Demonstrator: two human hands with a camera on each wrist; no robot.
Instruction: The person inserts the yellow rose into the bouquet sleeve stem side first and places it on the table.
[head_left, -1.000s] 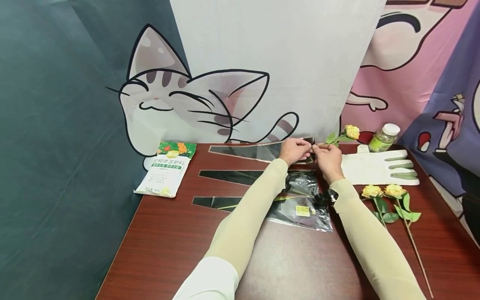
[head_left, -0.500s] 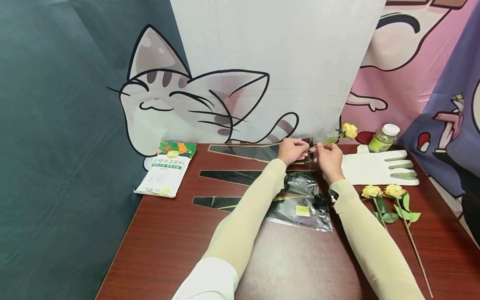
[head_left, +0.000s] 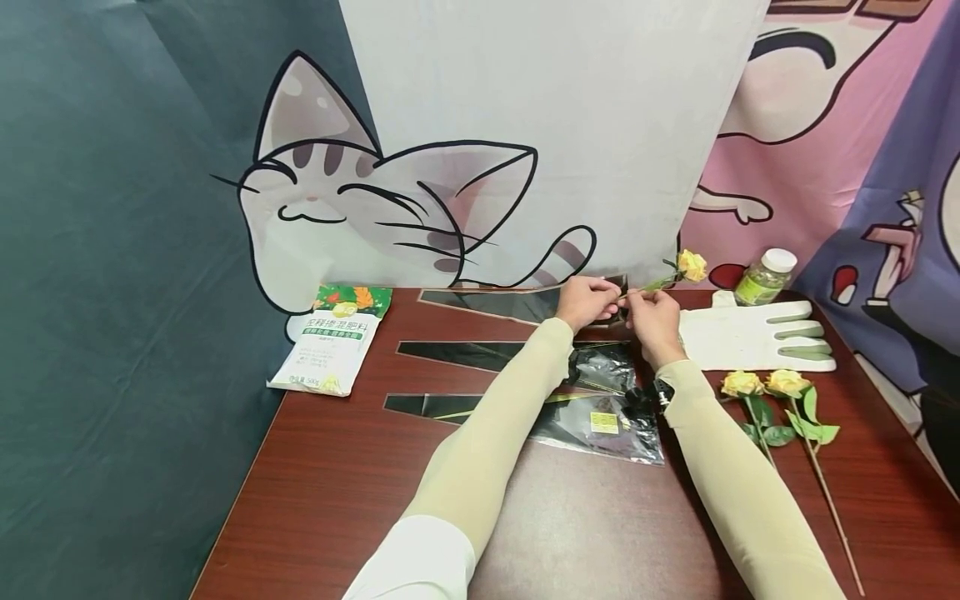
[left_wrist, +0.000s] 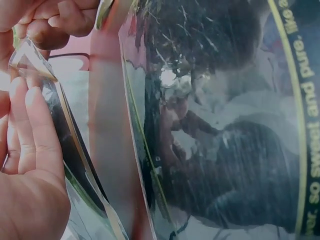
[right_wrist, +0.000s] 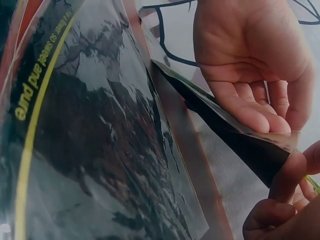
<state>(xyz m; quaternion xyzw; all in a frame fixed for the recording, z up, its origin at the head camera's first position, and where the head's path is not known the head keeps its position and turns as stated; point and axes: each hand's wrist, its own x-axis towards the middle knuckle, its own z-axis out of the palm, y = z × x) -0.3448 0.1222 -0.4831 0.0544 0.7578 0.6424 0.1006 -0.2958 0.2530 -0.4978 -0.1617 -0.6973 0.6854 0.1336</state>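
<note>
At the table's back edge, my left hand (head_left: 587,302) holds the mouth of a narrow, dark-and-clear flower sleeve (head_left: 495,302) lying flat toward the left. In the right wrist view its fingers lie along the lifted edge of the sleeve (right_wrist: 225,130). My right hand (head_left: 655,323) pinches the stem of a yellow rose (head_left: 691,266) close beside the left hand, the bloom pointing right. The stem's end sits at the sleeve mouth; the fingers hide how far inside it reaches. Two more sleeves, a middle one (head_left: 457,353) and a front one (head_left: 551,429), lie nearer me under my left arm.
Two yellow roses (head_left: 787,383) lie at the right, below a white glove (head_left: 742,337). A lidded jar (head_left: 765,279) stands behind the glove. A white and green fertilizer bag (head_left: 330,346) lies at the left edge. A printed cloth hangs behind the table (head_left: 337,500).
The rose has moved a little left, its stem toward the sleeve mouth, with my right hand still pinching it. My left hand stays almost in place at the sleeve.
</note>
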